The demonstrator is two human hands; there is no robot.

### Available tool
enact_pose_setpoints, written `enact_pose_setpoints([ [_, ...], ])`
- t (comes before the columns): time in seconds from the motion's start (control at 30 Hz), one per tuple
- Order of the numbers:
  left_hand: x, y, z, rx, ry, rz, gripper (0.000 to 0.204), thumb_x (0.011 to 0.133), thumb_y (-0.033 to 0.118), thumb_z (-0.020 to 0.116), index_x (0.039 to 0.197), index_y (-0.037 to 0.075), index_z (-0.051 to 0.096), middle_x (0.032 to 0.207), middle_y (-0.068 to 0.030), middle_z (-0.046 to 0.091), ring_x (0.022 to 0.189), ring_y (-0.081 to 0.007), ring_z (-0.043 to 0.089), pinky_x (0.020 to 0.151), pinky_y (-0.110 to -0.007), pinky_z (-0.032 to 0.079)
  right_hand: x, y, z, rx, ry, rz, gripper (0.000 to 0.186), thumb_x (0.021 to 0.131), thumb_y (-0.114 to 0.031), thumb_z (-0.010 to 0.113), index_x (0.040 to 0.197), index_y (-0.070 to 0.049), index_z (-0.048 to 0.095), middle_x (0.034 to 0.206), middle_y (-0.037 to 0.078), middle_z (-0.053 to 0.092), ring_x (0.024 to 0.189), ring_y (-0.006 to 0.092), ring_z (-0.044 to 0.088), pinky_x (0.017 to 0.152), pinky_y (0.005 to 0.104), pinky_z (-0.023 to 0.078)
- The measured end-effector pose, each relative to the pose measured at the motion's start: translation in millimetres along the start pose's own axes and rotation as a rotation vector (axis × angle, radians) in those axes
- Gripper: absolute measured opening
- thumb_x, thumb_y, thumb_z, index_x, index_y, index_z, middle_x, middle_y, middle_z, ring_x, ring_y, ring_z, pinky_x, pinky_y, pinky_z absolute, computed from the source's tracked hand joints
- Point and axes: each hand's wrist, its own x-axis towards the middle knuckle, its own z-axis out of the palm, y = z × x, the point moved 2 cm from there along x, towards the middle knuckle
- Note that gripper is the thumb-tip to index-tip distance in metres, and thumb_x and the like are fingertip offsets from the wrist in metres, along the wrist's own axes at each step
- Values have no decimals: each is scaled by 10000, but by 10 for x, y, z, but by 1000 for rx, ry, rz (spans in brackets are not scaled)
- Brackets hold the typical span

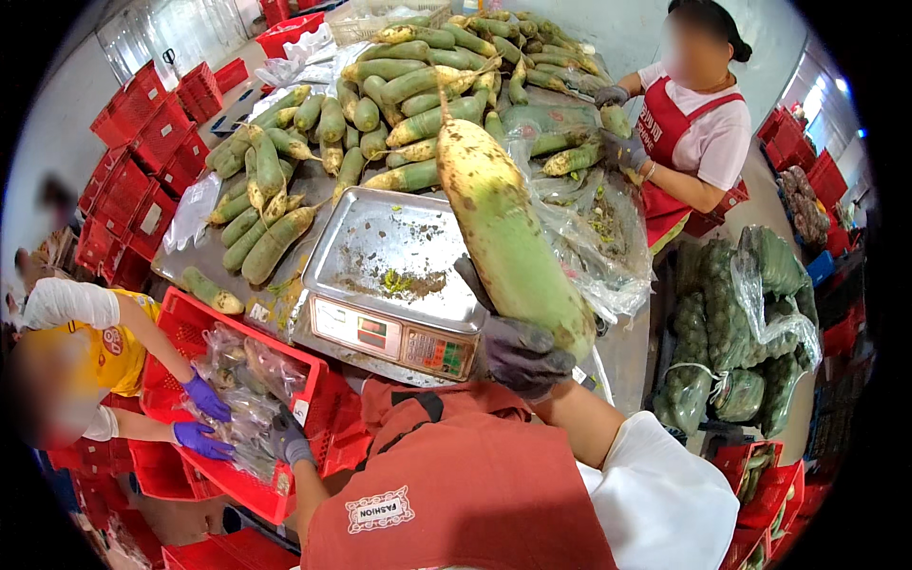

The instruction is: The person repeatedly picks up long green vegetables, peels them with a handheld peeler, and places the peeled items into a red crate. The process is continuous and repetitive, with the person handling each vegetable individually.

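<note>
My right hand (522, 359), in a dark grey glove, is closed round the thick lower end of a large green radish (518, 242). The radish is tilted, its pale, soil-marked root end pointing up and away above the right side of the scale. A metal-topped weighing scale (389, 242) stands before me, with soil and leaf bits on its pan. My left hand (290, 439), also gloved, is low on the left at the near side of a red crate (328, 418), fingers stretched out beside plastic-bagged produce (247, 380).
A heap of green radishes (380, 114) covers the far table. A co-worker in a red apron (684, 119) holds a radish at right; another person's purple-gloved hands (201, 439) reach into the red crate. Bagged radishes (731, 323) are stacked at right, red crates (142, 180) at left.
</note>
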Motion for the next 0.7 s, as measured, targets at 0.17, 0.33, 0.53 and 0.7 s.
enact_pose_setpoints([
  [0.17, 1, -86, 25, 55, -7, -52, 500, 836, 483, 411, 770, 31, 614, 780, -221, 592, 731, -399, 554, 648, -482, 416, -207, 47, -73, -59, 72, -47, 666, 828, -283, 512, 1370, -119, 162, 983, 233, 487, 716, 336, 601, 529, 398, 526],
  [0.33, -11, 24, -66, 30, -75, -43, 558, 836, 525, 364, 799, 25, 609, 845, -241, 578, 781, -427, 534, 672, -491, 397, -454, 108, -52, -163, 130, -129, 691, 804, -286, 540, 1363, -101, 179, 1000, 232, 490, 724, 333, 602, 545, 400, 527],
  [0.53, -29, -139, 101, -6, 28, -16, 462, 836, 459, 421, 789, 37, 603, 810, -234, 575, 738, -420, 537, 638, -504, 405, -588, 101, -58, -283, 174, -182, 721, 775, -288, 573, 1356, -78, 200, 1020, 231, 495, 734, 330, 602, 564, 402, 527],
  [0.7, -20, 14, 82, -82, 232, 70, 315, 797, 299, 564, 1027, 85, 540, 1059, -161, 525, 944, -355, 500, 775, -460, 397, -383, -42, 136, -548, 222, -214, 747, 752, -290, 601, 1349, -60, 217, 1037, 230, 499, 742, 328, 602, 580, 404, 528],
])
